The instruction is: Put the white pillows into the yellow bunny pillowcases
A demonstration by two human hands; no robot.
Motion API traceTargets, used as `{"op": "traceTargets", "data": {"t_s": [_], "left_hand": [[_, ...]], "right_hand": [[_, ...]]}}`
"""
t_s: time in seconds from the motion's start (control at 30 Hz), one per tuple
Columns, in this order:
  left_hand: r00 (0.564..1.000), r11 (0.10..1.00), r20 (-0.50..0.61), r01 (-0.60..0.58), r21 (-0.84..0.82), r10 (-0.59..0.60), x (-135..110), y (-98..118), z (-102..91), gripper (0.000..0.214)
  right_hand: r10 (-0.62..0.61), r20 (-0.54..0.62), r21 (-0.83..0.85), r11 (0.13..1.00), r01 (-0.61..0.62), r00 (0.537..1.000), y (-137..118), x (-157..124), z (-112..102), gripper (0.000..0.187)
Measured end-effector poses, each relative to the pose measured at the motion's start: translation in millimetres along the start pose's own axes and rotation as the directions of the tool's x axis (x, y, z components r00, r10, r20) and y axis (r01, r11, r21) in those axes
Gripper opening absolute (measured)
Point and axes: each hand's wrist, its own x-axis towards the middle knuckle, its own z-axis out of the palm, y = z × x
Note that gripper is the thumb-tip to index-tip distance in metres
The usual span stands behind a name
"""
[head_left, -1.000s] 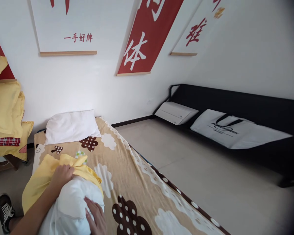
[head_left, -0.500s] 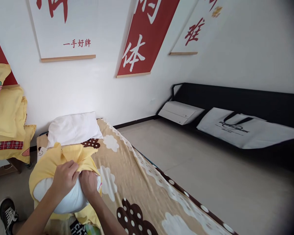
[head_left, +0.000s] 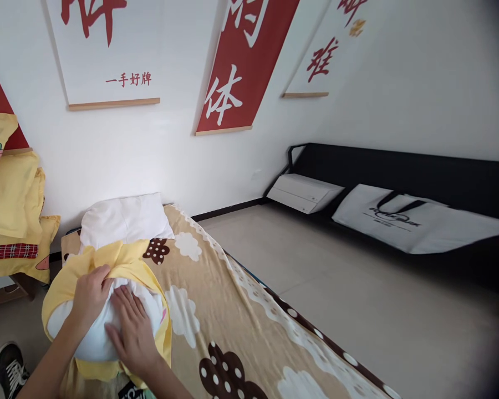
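Observation:
A white pillow (head_left: 92, 338) sits partly inside a yellow pillowcase (head_left: 62, 282) at the near left of the bed. My left hand (head_left: 92, 291) pinches the folded edge of the pillowcase at its opening. Flat on the white pillow, my right hand (head_left: 133, 327) has its fingers stretched out and pointing into the opening. The yellow cloth wraps around the pillow's far side and right side, and some hangs below it. Part of a pink print shows at the right inner edge.
The bed (head_left: 216, 299) has a tan sheet with cloud patterns. Another white pillow (head_left: 125, 219) lies at its head. Several yellow cushions (head_left: 14, 194) are stacked at left. A black bench (head_left: 399, 160) against the right wall carries a white box (head_left: 301, 191) and a white bag (head_left: 399, 219).
My right hand has gone from a closed grip at the opening to lying flat on the pillow. My left hand has shifted slightly left, still gripping the pillowcase edge.

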Motion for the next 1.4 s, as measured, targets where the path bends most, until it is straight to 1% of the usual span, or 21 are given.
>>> {"op": "traceTargets", "data": {"t_s": [0.1, 0.2, 0.37, 0.43, 0.47, 0.53, 0.57, 0.6, 0.67, 0.73, 0.8, 0.87, 0.93, 0.97, 1.03, 1.1, 1.17, 1.23, 1.3, 1.37, 1.4], "left_hand": [[0.984, 0.984, -0.097, -0.141, 0.109, 0.151, -12.4, 4.6, -15.1, 0.028], [0.947, 0.942, -0.151, -0.248, 0.225, 0.285, -24.0, 11.9, -18.8, 0.032], [0.924, 0.935, -0.262, -0.2, 0.294, 0.28, -28.8, 0.8, -19.6, 0.031], [0.916, 0.936, -0.294, -0.182, 0.302, 0.273, -31.4, -8.5, -20.9, 0.031], [0.907, 0.936, -0.313, -0.186, 0.3, 0.281, -33.4, -12.1, -20.7, 0.032], [0.882, 0.938, -0.361, -0.207, 0.277, 0.302, -37.9, -15.6, -17.3, 0.034], [0.871, 0.944, -0.389, -0.216, 0.249, 0.301, -40.1, -15.5, -14.3, 0.035], [0.864, 0.953, -0.413, -0.217, 0.211, 0.288, -42.3, -14.3, -11.1, 0.037], [0.857, 0.976, -0.466, -0.189, 0.113, 0.22, -47.3, -9.0, -7.0, 0.037], [0.851, 0.988, -0.504, -0.154, 0.023, 0.145, -56.1, 0.0, -10.3, 0.035], [0.842, 0.992, -0.535, -0.113, -0.058, 0.065, -71.1, 12.2, -23.5, 0.029], [0.821, 0.986, -0.568, -0.043, -0.158, -0.055, -89.7, 25.0, -44.0, 0.019], [0.775, 0.955, -0.587, 0.074, -0.286, -0.236, -105.0, 33.1, -64.2, 0.014], [0.762, 0.928, -0.562, 0.138, -0.345, -0.322, -109.4, 33.8, -70.8, 0.014], [0.788, 0.866, -0.432, 0.244, -0.436, -0.439, -110.4, 27.3, -70.6, 0.022], [0.849, 0.821, -0.252, 0.305, -0.483, -0.464, -104.3, 14.0, -47.5, 0.03], [0.881, 0.792, -0.093, 0.366, -0.488, -0.464, -98.3, 0.5, -4.5, 0.032], [0.866, 0.772, 0.073, 0.477, -0.42, -0.495, -97.7, -8.9, 47.0, 0.033], [0.834, 0.782, 0.238, 0.55, -0.294, -0.497, -102.9, -15.5, 93.1, 0.034], [0.805, 0.819, 0.348, 0.554, -0.152, -0.48, -109.4, -23.2, 124.1, 0.035], [0.794, 0.839, 0.382, 0.538, -0.083, -0.472, -111.1, -28.4, 133.0, 0.035]], "right_hand": [[0.142, -0.001, 0.037, 0.989, -0.142, 0.99, 18.5, 22.3, 14.2, 0.04], [0.225, -0.043, 0.1, 0.97, -0.22, 0.973, 19.6, 33.6, 15.4, 0.028], [0.007, 0.08, 0.437, 0.898, -0.042, 0.997, 22.4, 18.2, -30.7, 0.028], [0.165, 0.02, 0.485, 0.861, -0.154, 0.986, 42.5, 5.6, -43.4, 0.035], [0.288, -0.009, 0.479, 0.842, -0.248, 0.958, 55.0, -0.5, -42.9, 0.047], [0.434, 0.035, 0.438, 0.803, -0.404, 0.9, 77.6, -10.7, -26.7, 0.087], [0.455, 0.086, 0.413, 0.793, -0.447, 0.886, 85.1, -14.5, -12.6, 0.098], [0.468, 0.124, 0.394, 0.786, -0.476, 0.875, 89.1, -17.1, 3.1, 0.097], [0.506, 0.114, 0.386, 0.771, -0.507, 0.855, 86.6, -17.5, 30.8, 0.069], [0.541, 0.036, 0.41, 0.759, -0.506, 0.84, 74.2, -10.0, 39.3, 0.037], [0.552, -0.016, 0.402, 0.767, -0.499, 0.834, 58.8, 5.5, 18.8, 0.024], [0.542, -0.025, 0.315, 0.802, -0.508, 0.84, 46.7, 27.3, -27.0, 0.024], [0.502, 0.016, 0.173, 0.85, -0.497, 0.865, 41.2, 51.9, -83.0, 0.027], [0.462, 0.052, 0.102, 0.88, -0.465, 0.885, 41.2, 64.0, -108.6, 0.032], [0.396, 0.131, -0.039, 0.918, -0.394, 0.909, 46.6, 84.2, -143.7, 0.043], [0.359, 0.199, -0.165, 0.929, -0.33, 0.912, 58.8, 93.7, -149.2, 0.052], [0.378, 0.226, -0.278, 0.908, -0.312, 0.898, 74.8, 85.4, -125.0, 0.063], [0.435, 0.216, -0.363, 0.867, -0.342, 0.874, 89.3, 55.8, -80.5, 0.071], [0.467, 0.235, -0.364, 0.855, -0.368, 0.853, 96.6, 9.5, -30.2, 0.062], [0.373, 0.367, -0.276, 0.918, -0.283, 0.852, 94.0, -40.6, 12.7, 0.046], [0.307, 0.413, -0.227, 0.947, -0.23, 0.858, 89.3, -61.9, 28.8, 0.048]]}}
